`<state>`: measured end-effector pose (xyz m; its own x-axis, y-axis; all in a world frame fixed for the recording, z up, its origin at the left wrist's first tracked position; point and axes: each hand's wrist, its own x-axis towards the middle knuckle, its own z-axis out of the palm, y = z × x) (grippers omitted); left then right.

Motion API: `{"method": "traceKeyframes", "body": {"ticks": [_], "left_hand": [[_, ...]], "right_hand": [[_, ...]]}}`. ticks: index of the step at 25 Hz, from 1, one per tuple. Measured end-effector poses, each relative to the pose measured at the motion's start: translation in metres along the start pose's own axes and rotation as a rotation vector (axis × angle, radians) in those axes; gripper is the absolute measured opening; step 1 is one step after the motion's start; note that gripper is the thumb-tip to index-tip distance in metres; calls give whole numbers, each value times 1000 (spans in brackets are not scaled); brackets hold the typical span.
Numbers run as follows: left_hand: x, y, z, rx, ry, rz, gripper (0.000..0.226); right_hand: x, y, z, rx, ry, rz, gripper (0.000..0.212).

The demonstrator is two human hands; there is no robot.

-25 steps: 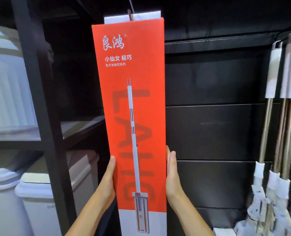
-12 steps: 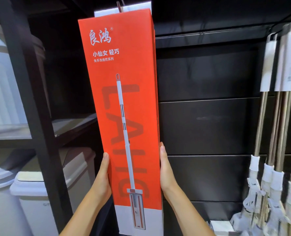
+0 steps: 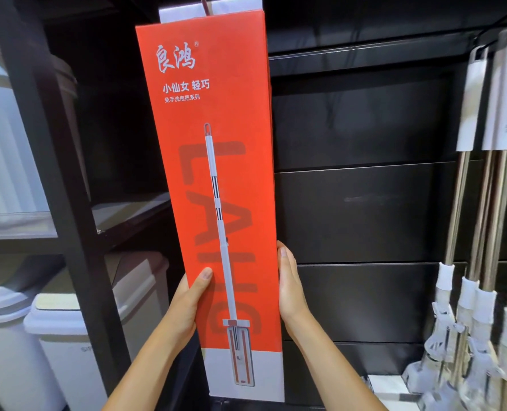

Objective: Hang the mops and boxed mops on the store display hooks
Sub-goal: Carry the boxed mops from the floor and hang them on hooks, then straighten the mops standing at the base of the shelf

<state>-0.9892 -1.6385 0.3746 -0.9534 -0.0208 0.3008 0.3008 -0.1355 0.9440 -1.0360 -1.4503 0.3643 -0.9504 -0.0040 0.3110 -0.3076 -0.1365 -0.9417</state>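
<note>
boxed mop (image 3: 213,185): tall orange box, upright against the dark display wall, top by a hook (image 3: 205,4)
left hand (image 3: 187,304): gripping its left edge
right hand (image 3: 290,289): flat on its right edge
mops (image 3: 480,232): hanging off to the right

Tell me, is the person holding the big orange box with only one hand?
No, both the left hand and the right hand press on opposite sides of the orange box.

A black slatted display wall (image 3: 365,218) carries a hook (image 3: 205,4); an orange mop box (image 3: 210,114) hangs from it.
</note>
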Motion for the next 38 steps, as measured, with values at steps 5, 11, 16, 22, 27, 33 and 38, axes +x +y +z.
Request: {"method": "traceKeyframes", "body": {"ticks": [5, 11, 16, 22, 27, 33, 38], "left_hand": [[0, 1, -2, 36, 1, 9, 95], [-3, 5, -7, 92, 8, 22, 101], [-19, 4, -18, 172, 8, 38, 91], [-49, -18, -38, 360, -95, 11, 74], [-78, -40, -47, 433, -115, -21, 89], [-130, -46, -29, 654, -1, 30, 82], [-157, -68, -1, 945, 98, 111, 94]], "right_hand": [[-1, -2, 1, -15, 23, 13, 55], [-7, -9, 2, -82, 53, 19, 46], [-13, 0, 3, -173, 96, 58, 51], [-50, 21, 4, -284, 150, 134, 48], [-97, 36, -1, -424, 185, 166, 53], [-137, 40, -25, -529, 179, 164, 43], [-166, 35, -85, -547, 175, 137, 38]]}}
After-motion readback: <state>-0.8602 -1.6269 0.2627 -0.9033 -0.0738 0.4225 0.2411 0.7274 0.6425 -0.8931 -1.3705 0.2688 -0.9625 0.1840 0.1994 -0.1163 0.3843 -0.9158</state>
